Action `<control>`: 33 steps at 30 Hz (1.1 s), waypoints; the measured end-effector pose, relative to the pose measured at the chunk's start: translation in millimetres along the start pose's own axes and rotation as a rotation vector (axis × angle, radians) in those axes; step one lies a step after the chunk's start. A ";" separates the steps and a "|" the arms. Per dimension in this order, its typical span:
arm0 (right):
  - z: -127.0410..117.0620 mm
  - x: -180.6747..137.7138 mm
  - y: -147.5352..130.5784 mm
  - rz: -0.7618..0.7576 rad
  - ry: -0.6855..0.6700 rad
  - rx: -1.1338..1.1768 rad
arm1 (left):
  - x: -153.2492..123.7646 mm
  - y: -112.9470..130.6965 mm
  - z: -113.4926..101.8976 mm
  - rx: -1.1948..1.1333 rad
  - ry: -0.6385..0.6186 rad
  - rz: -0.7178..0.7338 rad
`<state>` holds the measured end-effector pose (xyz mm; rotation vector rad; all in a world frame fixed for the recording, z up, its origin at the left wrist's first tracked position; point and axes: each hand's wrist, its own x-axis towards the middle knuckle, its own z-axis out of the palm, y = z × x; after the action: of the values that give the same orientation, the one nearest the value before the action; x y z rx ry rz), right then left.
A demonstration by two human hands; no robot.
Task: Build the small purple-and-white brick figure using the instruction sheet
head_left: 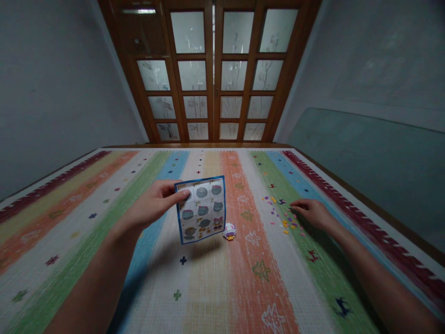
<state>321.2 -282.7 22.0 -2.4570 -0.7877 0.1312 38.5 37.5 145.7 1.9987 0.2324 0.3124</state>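
Note:
My left hand [162, 200] pinches the upper left corner of a blue-bordered instruction sheet [201, 211], which stands tilted above the table and shows rows of small build pictures. Partly hidden behind the sheet's lower right corner sits a small block-built piece [230, 231] in white and purple with some orange. On the right, my right hand [311, 212] has its fingertips together at the edge of a scatter of tiny coloured building bricks [285, 222], in pink, purple and yellow. Whether a brick is between those fingertips is too small to make out.
A striped tablecloth [208, 287] with printed trees, crosses and deer covers the table. Beyond its far edge stand wooden doors [214, 74] with frosted panes. A pale green board or panel [368, 157] runs along the right wall.

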 end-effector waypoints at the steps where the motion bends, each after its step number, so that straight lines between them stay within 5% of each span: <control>1: 1.4 -0.3 -0.8 -0.010 -0.011 -0.015 | 0.2 -0.1 0.5 0.005 -0.005 0.006; 11: 11.1 -7.6 -7.9 -0.139 0.012 -0.137 | 0.5 -4.8 2.4 -0.030 -0.068 0.030; 21: 24.8 -3.6 7.3 -0.436 -0.039 -0.184 | -0.3 -6.1 1.8 -0.031 -0.066 0.041; 33: 21.9 -3.6 2.6 -0.437 0.001 -0.241 | -3.1 -5.7 0.4 -0.130 -0.079 0.057</control>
<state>314.0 -276.1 1.8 -2.4320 -1.3858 -0.1360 35.5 38.7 140.1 1.8867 0.1027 0.2777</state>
